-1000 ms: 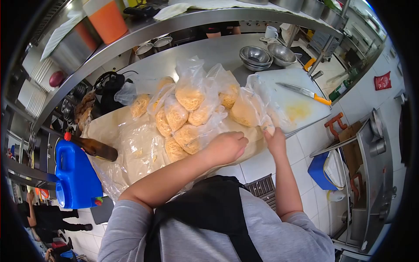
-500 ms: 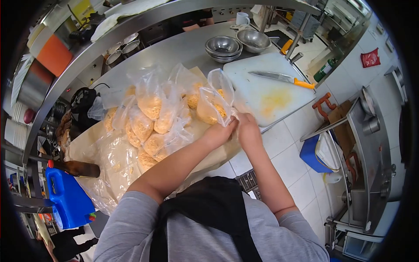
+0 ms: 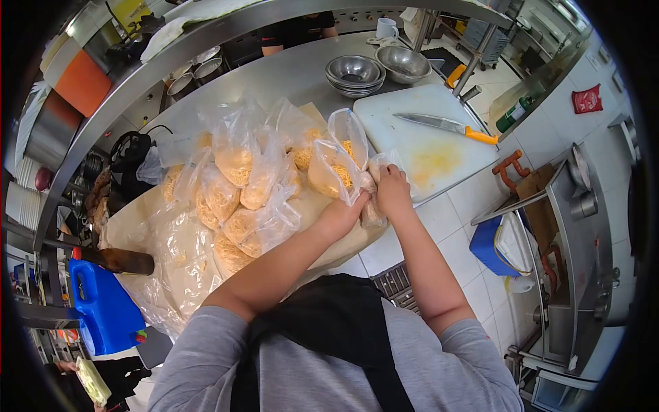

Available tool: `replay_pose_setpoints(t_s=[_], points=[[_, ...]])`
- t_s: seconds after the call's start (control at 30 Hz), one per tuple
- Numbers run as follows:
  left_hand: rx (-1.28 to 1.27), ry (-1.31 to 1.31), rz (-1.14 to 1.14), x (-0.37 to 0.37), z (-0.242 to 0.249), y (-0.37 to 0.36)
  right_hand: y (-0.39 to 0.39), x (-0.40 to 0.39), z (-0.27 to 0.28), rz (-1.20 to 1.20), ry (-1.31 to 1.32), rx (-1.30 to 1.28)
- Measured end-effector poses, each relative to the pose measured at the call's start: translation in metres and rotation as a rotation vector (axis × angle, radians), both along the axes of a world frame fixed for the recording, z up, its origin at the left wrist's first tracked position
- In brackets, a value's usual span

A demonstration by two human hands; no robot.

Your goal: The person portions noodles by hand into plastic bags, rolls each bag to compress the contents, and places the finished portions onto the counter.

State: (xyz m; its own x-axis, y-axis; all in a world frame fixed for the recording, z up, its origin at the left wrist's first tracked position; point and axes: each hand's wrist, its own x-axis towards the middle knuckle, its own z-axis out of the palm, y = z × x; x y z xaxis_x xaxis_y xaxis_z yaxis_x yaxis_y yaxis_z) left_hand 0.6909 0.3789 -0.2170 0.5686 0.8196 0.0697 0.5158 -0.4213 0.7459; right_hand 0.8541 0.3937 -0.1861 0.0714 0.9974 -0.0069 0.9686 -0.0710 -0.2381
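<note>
My left hand and my right hand are close together at the table's near right edge. Between them is a crumpled clear plastic bag, bunched up and brownish, with the fingers of both hands closed on it. What is inside this bag is hard to make out. Just beyond my left fingertips stands an open plastic bag of thin yellow shreds, its mouth gaping. Several more plastic bags of the same shreds are heaped to the left.
Right of the bags lies a white cutting board with a yellow-handled knife on it. Metal bowls are stacked behind. A brown bottle and a blue jug are at the left. Another person's arm shows across the table.
My right hand has shifted slightly up and turned over the bunched plastic bag, which shows more between my hands. Across the table, the other person has come further into view.
</note>
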Motion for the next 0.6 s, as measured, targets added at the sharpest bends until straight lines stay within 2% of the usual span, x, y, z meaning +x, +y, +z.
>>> replay_pose_setpoints(t_s=[0.07,0.13,0.23,0.3,0.33,0.37,0.4,0.43,0.5,0.53,0.57,0.6], points=[[-0.043,-0.01,0.018,-0.004,0.005,-0.004,0.0,-0.002,0.001,-0.006,-0.007,-0.004],[0.311,0.163,-0.032,-0.011,0.004,-0.012,0.0,-0.002,-0.008,-0.01,-0.01,-0.009],[0.408,0.158,0.015,-0.015,-0.002,-0.02,-0.002,0.004,-0.02,0.032,0.089,0.06],[0.379,0.176,0.017,-0.017,-0.004,-0.023,-0.003,0.013,-0.018,0.072,0.246,0.079],[0.354,0.195,0.017,-0.017,-0.003,-0.021,-0.003,0.019,-0.017,0.076,0.241,0.085],[0.359,0.189,0.026,-0.017,-0.002,-0.018,-0.002,0.024,-0.017,0.065,0.532,0.057],[0.232,0.139,0.026,-0.017,-0.001,-0.018,-0.002,0.03,-0.017,0.057,0.822,0.019],[0.1,0.089,0.027,-0.018,-0.001,-0.019,-0.004,0.036,-0.011,0.069,0.816,0.009],[0.13,0.16,0.03,-0.019,-0.001,-0.021,-0.015,0.049,-0.001,-0.059,2.103,-0.369],[0.172,0.236,0.016,-0.019,0.0,-0.022,-0.02,0.049,0.002,-0.231,2.211,-0.451],[0.167,0.238,0.02,-0.018,-0.006,-0.022,-0.02,0.049,-0.009,-0.233,2.212,-0.459],[0.222,0.139,0.039,-0.017,-0.019,-0.018,-0.016,0.05,-0.026,-0.257,2.037,-0.453]])
